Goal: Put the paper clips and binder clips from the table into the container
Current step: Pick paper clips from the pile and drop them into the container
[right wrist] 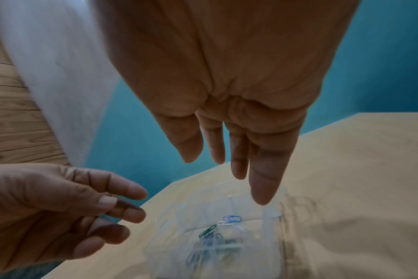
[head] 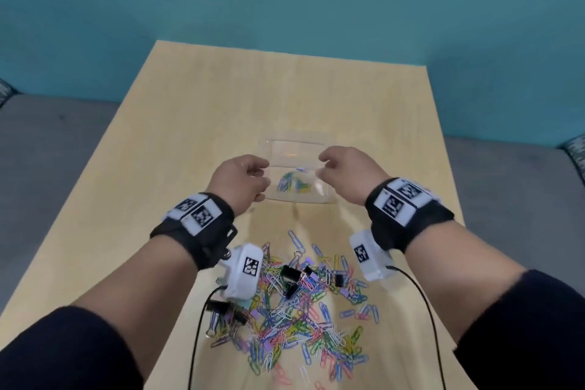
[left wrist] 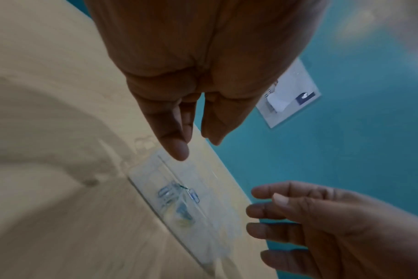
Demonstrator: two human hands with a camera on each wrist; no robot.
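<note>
— So, where do the hands sit against the container (head: 296, 168)?

— Centre of the head view: the clear container lies on the desk (head: 196, 111), with the left hand (head: 242, 180) at its left edge and the right hand (head: 346, 172) at its right edge, both raised above it. I cannot tell if either touches the plastic.

— And each grip?

— Loose. From the wrist views the left hand's fingers (left wrist: 177, 136) hang down, relaxed and empty; the right hand's fingers (right wrist: 263, 169) likewise point down over the container, holding nothing.

— Anything inside it?

— A small cluster of coloured paper clips (head: 292, 187) in its near half; one blue clip (right wrist: 232, 219) shows above them in the right wrist view, blurred.

— The rest?

— Lower centre of the head view, between the forearms: the big heap of paper clips (head: 300, 317) on the desk, with black binder clips (head: 292, 272) mixed in, well behind both hands.
</note>
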